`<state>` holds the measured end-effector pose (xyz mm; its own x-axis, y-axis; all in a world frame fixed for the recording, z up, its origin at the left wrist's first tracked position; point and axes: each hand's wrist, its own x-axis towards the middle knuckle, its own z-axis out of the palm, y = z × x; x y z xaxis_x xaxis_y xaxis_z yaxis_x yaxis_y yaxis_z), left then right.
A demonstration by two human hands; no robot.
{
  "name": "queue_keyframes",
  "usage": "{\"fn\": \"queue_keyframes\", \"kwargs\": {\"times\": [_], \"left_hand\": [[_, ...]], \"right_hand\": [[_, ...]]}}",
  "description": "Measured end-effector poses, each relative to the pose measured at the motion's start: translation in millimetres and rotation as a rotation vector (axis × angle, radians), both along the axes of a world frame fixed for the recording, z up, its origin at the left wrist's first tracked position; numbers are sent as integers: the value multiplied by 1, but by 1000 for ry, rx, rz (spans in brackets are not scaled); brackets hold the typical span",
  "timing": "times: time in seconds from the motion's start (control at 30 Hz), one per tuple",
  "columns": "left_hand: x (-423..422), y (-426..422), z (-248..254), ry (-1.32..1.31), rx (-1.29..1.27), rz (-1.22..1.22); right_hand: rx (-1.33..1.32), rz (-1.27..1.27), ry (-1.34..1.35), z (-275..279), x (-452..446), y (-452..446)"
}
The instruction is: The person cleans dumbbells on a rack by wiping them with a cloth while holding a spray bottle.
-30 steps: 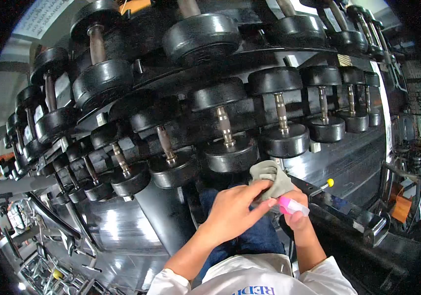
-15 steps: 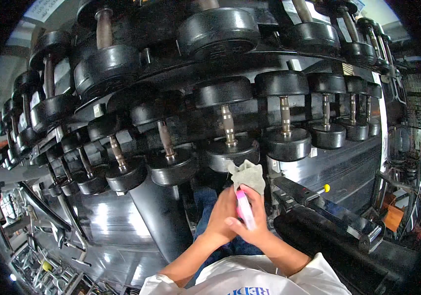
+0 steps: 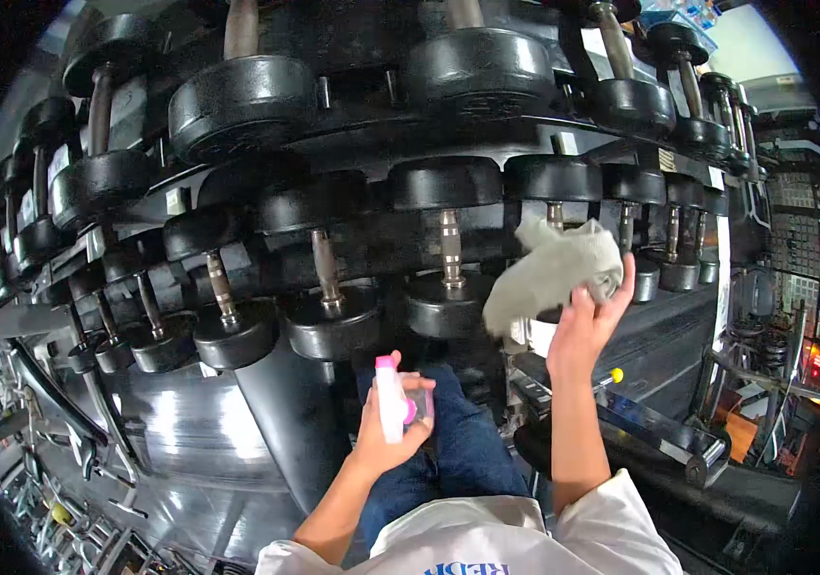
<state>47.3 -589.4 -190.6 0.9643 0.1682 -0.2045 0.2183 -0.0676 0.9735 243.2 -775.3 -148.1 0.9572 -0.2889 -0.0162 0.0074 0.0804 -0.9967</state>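
My left hand (image 3: pixel 393 431) is wrapped round a small white and pink spray bottle (image 3: pixel 391 398), held low over my lap with its pink tip upward. Raised at the right, my right hand (image 3: pixel 590 326) grips a grey-green cloth (image 3: pixel 558 273) that hangs out to the left of my fingers. The cloth covers much of one lower-row dumbbell (image 3: pixel 554 177); whether they touch I cannot tell. Just left of it, a black dumbbell (image 3: pixel 451 249) with a metal handle rests on the rack.
A two-tier rack (image 3: pixel 372 134) carries several black dumbbells, larger ones on the upper row (image 3: pixel 242 110). A black padded bench (image 3: pixel 285 431) lies left of my legs. At the right is a black machine frame (image 3: pixel 659 431) with a yellow knob (image 3: pixel 617 375).
My hands were together around the bottle and cloth and are now apart. The right hand has moved up and right with the cloth; the left has moved left with the bottle.
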Motion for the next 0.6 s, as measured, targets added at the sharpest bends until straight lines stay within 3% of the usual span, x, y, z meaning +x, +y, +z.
{"fn": "queue_keyframes", "kwargs": {"times": [0.07, 0.13, 0.2, 0.23, 0.3, 0.33, 0.47, 0.6], "left_hand": [[-8, 6, 2, 32, -52, 4], [-16, 13, 1, 10, 94, -133], [-22, 18, 0, 25, 84, -126], [-26, 19, -1, 40, 75, -128], [-34, 21, -5, 50, 68, -122], [-36, 23, -7, 58, 68, -120], [-36, 33, -7, 17, 184, -149], [-34, 35, -14, -8, 122, -108]], "right_hand": [[-34, 3, -33, -11, 19, -4], [-101, 65, -157, -26, 31, 4], [-426, 245, -353, -45, 43, 17], [-802, 399, -492, -42, 56, 30], [-1186, 704, -447, -56, 73, 67], [-1343, 739, -415, -70, 73, 85], [-1607, 796, -595, -71, 91, 110], [-1634, 906, -698, -65, 105, 126]]}}
